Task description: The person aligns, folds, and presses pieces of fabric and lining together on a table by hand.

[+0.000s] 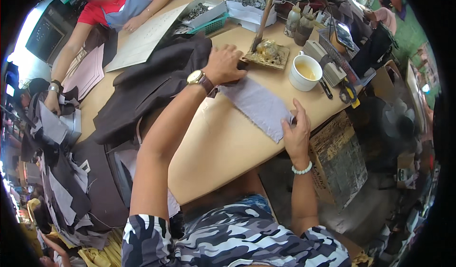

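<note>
A pale grey-lavender cloth piece [256, 106] with frayed edges stretches across the light tabletop between my two hands. My right hand [298, 131], wearing a bead bracelet, pinches its near right corner between thumb and fingers, by the table edge. Over the far left end is my left hand [223, 66], wearing a wristwatch. Its fingers curl down onto dark cloth where the pale piece begins; the fingertips are partly hidden. A heap of dark brown cloth pieces [147, 86] lies left of that hand, partly behind my left forearm.
Beyond my hands sits a board [280, 61] with an amber lump and an upright stick. A white cup [305, 72] of yellowish liquid stands right, near a black-handled cutter [326, 89] and stained bottles [293, 21]. Trays of metal parts [199, 13] are farther back. A co-worker [118, 5] reaches across the far left.
</note>
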The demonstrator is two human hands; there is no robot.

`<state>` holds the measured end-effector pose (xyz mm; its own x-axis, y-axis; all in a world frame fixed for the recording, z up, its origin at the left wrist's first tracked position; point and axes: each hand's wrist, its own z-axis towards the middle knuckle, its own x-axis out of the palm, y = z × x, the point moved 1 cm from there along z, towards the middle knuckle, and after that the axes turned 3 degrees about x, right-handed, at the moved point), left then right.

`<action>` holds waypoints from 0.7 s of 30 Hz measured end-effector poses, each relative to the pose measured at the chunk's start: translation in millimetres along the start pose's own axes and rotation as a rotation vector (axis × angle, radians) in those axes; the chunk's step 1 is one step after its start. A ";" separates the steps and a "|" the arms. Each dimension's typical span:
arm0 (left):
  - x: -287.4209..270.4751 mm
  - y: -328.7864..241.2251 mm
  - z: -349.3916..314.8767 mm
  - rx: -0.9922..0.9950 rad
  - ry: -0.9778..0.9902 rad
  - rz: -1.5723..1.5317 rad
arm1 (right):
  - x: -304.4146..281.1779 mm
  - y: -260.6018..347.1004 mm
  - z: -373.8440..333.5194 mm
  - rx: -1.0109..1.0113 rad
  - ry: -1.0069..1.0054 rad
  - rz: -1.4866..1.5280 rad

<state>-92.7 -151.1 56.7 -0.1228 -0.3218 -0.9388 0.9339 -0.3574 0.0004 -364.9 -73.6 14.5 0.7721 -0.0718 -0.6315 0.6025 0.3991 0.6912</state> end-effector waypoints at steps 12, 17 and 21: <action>-31.6 57.2 -62.2 -0.484 0.019 0.055 | -16.3 14.4 -13.8 0.170 -0.074 0.740; -40.9 36.5 -24.0 -0.396 -0.111 -0.054 | -22.2 33.0 -29.9 0.078 -0.128 0.646; -25.2 22.0 20.1 -0.654 0.199 -0.010 | -24.6 46.5 -56.2 -0.040 -0.137 0.540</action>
<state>-75.8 -168.5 87.2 -0.1264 -0.1319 -0.9832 0.9517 0.2635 -0.1577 -367.3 -1.9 42.4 0.9898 0.0359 -0.1379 0.1076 0.4462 0.8885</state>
